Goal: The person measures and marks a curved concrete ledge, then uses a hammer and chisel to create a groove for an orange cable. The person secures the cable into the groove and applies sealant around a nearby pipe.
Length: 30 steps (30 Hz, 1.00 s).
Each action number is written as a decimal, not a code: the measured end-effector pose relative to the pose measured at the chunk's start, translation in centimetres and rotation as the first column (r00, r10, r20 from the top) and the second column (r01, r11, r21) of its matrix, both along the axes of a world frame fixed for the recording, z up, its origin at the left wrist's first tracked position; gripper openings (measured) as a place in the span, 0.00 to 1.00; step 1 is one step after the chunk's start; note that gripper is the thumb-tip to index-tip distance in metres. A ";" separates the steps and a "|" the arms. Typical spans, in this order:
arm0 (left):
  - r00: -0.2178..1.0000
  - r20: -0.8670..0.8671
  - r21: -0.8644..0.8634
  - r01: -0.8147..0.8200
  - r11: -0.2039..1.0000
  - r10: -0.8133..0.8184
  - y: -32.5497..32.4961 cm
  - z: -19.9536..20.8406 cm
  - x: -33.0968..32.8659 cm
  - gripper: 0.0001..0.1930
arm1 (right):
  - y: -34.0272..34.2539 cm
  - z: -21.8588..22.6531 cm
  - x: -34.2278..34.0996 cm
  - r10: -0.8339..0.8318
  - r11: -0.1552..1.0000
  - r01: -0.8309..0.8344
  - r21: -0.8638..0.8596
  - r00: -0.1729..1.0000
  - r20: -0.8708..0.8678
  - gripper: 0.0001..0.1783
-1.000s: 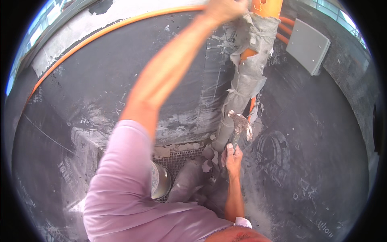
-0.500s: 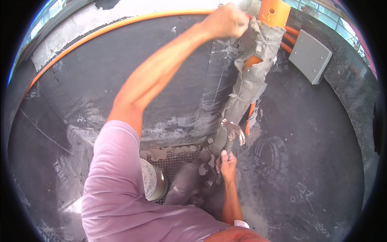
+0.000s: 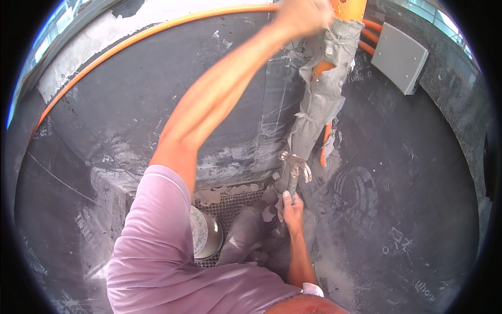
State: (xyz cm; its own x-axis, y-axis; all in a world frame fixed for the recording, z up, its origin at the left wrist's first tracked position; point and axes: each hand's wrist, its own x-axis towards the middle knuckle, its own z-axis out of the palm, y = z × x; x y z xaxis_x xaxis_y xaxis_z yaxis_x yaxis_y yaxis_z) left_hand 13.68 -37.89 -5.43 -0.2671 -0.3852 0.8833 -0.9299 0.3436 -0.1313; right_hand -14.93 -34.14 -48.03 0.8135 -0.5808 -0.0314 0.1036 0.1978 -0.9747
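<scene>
My left hand (image 3: 304,17) is raised at the top edge, curled and blurred, against the upper end of a thick orange pipe (image 3: 349,8). What its fingers grip, if anything, is hidden. Torn grey cloth-like wrapping (image 3: 318,112) covers most of the pipe, with an orange patch showing through a gap. Lower down, my right hand (image 3: 293,209) is closed round the handle of a claw hammer (image 3: 296,166). The worn hammer head points up, close to the bottom of the wrapped pipe.
A grey box (image 3: 400,57) is fixed at the upper right, with orange conduits running behind the pipe. One long orange conduit (image 3: 151,30) arcs along the dark wall's top. A round bucket (image 3: 206,233) stands by my legs on dimpled sheeting (image 3: 230,209), near broken flakes.
My left hand has moved right, closer to the orange pipe's top. The view has shifted a little, so the surroundings sit higher. My right hand keeps hold of the hammer.
</scene>
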 end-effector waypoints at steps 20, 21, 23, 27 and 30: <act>-0.039 -0.994 0.072 0.487 0.870 0.104 13.1 -30.5 -10.7 0.51 | 2.8 9.7 7.5 -0.048 0.997 0.060 -0.039 0.961 0.271 0.17; -0.071 -0.991 0.070 0.468 0.881 0.116 13.8 -31.0 -10.8 0.49 | 3.0 9.2 7.7 -0.005 0.999 0.015 -0.039 0.973 0.233 0.17; -0.141 -0.981 0.063 0.432 0.900 0.137 15.5 -32.0 -10.8 0.44 | 3.6 7.9 8.0 0.076 0.997 -0.071 -0.036 0.986 0.151 0.16; -0.127 -0.989 0.006 0.448 0.894 0.071 20.1 -34.9 -9.1 0.38 | 5.6 7.7 9.5 0.162 0.985 -0.157 -0.068 0.984 0.079 0.13; 0.325 -0.920 0.249 0.058 0.967 0.218 25.1 -36.0 -9.5 0.22 | 5.8 9.4 10.9 0.188 0.982 -0.183 -0.042 0.962 0.200 0.12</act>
State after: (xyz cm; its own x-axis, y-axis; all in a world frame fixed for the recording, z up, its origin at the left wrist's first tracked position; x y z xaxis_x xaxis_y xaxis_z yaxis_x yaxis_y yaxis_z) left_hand 4.14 -12.82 -41.41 0.7245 -0.5496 0.4159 -0.4061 0.1472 0.9019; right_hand -4.02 -28.33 -38.63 0.8949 -0.4181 0.1561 0.2624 0.2100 -0.9418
